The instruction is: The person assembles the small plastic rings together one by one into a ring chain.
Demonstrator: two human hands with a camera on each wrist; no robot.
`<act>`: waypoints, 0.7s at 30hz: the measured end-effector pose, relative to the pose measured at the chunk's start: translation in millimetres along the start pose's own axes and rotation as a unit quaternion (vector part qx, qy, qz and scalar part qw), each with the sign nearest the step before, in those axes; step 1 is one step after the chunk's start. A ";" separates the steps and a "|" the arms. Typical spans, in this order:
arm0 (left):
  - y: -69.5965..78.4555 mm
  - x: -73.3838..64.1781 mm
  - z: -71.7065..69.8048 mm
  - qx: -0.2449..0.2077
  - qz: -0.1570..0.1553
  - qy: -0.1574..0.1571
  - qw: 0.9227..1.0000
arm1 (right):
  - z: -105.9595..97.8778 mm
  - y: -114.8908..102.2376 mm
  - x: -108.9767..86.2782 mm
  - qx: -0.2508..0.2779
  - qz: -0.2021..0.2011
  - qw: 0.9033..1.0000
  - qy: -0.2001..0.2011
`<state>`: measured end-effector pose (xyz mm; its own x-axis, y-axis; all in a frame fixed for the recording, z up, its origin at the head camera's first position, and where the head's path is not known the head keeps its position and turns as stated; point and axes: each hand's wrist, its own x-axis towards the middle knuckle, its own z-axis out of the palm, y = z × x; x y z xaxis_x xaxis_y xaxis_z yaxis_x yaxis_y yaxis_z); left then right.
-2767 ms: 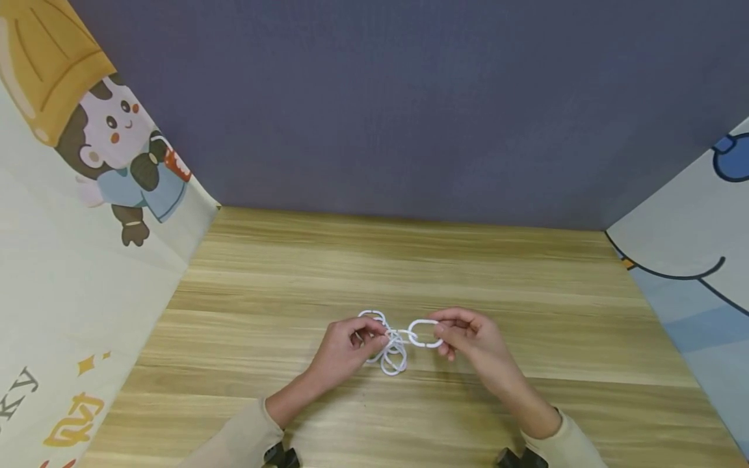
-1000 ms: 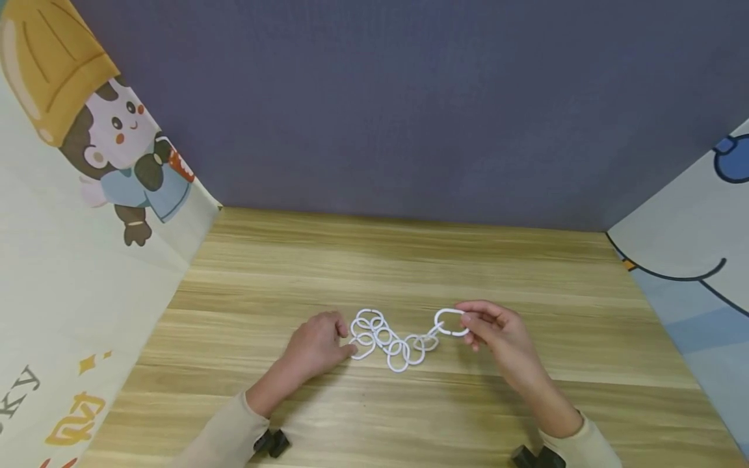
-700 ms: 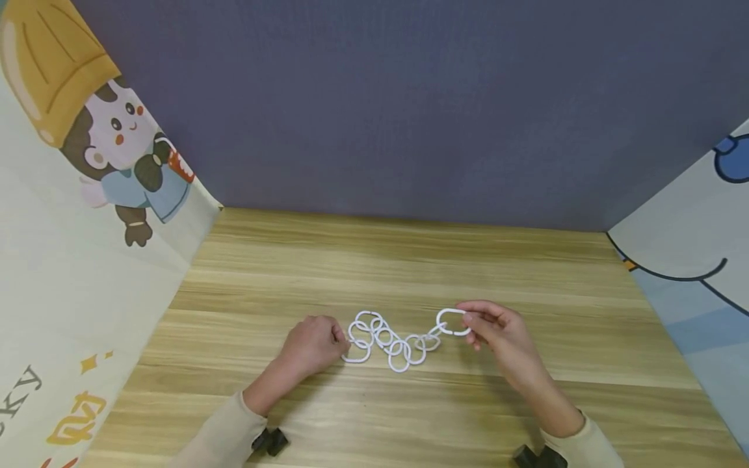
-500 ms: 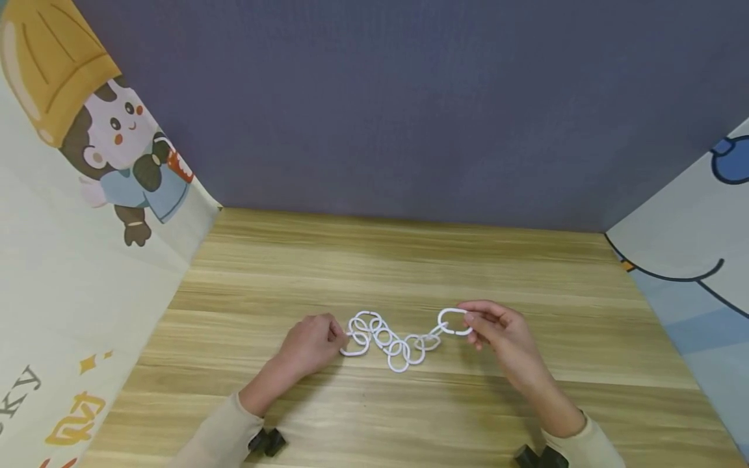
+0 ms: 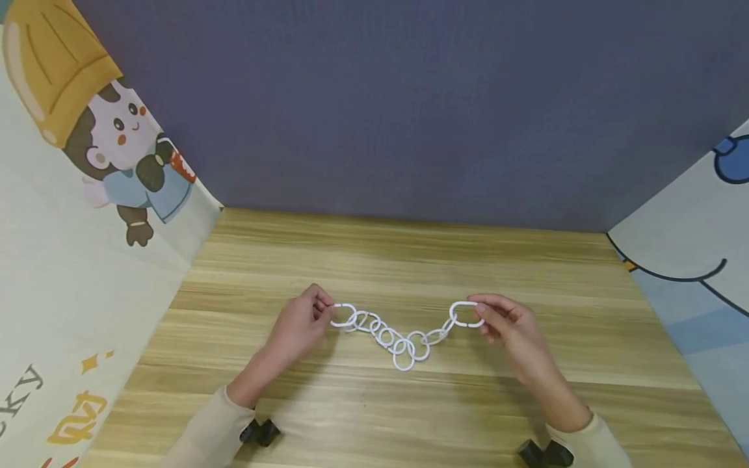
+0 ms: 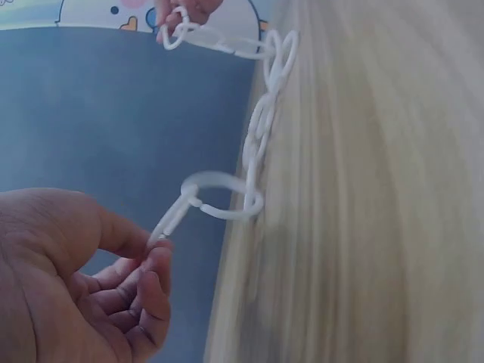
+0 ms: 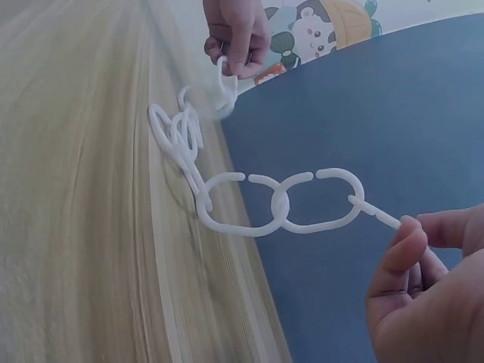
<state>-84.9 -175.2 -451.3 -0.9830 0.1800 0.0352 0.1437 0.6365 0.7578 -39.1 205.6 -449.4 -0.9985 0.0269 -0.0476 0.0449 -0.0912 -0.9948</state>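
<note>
A white plastic chain [image 5: 386, 337] of several oval links, each with a small gap, sags between my two hands. At its left end my left hand [image 5: 298, 325] pinches the end link [image 5: 344, 314] between thumb and forefinger, raised off the table. My right hand [image 5: 515, 328] pinches the opposite end link [image 5: 466, 314] the same way. In the right wrist view two links [image 7: 280, 204] hang stretched near the right hand [image 7: 431, 280]. The middle of the chain bunches low, at or near the tabletop. In the left wrist view the left hand [image 6: 98, 280] holds its link by one edge.
The wood-grain table [image 5: 380, 416] lies beneath the chain. A dark blue-grey panel [image 5: 374, 117] stands behind it. Printed cartoon walls [image 5: 58, 273] rise on both sides. Black devices [image 5: 260, 432] sit at the wrists, below the beige sleeves.
My left hand has gone from the heap to the other end link, then lifted it up and leftward. My right hand has shifted right and slightly up. The heaped chain has spread out.
</note>
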 end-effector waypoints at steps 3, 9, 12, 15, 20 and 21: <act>-2.5 4.0 -6.3 0.002 0.013 0.019 1.000 | -3.7 0.7 1.9 0.010 -0.003 1.000 0.005; -6.5 9.1 -19.9 0.000 0.028 0.039 0.999 | -12.4 1.9 6.8 0.032 -0.021 0.999 0.015; -7.7 10.1 -27.1 -0.006 0.033 0.051 0.998 | -16.7 1.4 11.3 0.034 -0.028 0.999 0.026; -10.8 12.1 -33.1 -0.006 0.035 0.064 0.997 | -22.1 0.9 16.6 0.039 -0.033 0.998 0.038; -16.6 15.7 -41.4 -0.008 0.038 0.081 0.996 | -33.4 1.9 24.6 0.049 -0.041 0.997 0.050; -17.6 16.3 -43.2 -0.009 0.036 0.083 0.996 | -35.8 2.4 26.3 0.049 -0.042 0.997 0.052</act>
<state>-108.4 -215.9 -435.9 -0.9756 0.0981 0.1965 0.2148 0.6117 0.7614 -64.1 241.7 -456.3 -0.9898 0.1406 0.0219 -0.0474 -0.1807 -0.9824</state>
